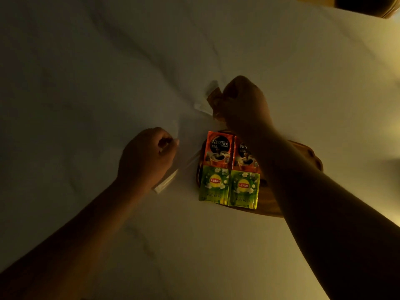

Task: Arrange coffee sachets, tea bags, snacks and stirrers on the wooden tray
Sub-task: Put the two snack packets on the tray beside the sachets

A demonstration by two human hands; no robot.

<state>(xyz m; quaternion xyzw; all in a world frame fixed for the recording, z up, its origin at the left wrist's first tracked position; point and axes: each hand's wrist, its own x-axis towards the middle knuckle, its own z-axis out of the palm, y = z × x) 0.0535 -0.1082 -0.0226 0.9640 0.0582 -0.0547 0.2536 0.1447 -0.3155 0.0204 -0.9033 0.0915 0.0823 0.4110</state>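
Note:
A wooden tray lies on the white sheet, partly under my right forearm. On it are two orange Nescafe coffee sachets side by side, the right one half hidden, and below them two green Lipton tea bags. My right hand is beyond the tray's far edge, closed on a brownish snack packet. My left hand is left of the tray, fingers closed around a wrapped white stirrer. Another wrapped stirrer lies on the sheet beside my right hand.
The surface is a wrinkled white bed sheet in dim yellow light. A dark object with a tan edge sits at the top right corner. A thin stirrer lies between my left hand and the tray.

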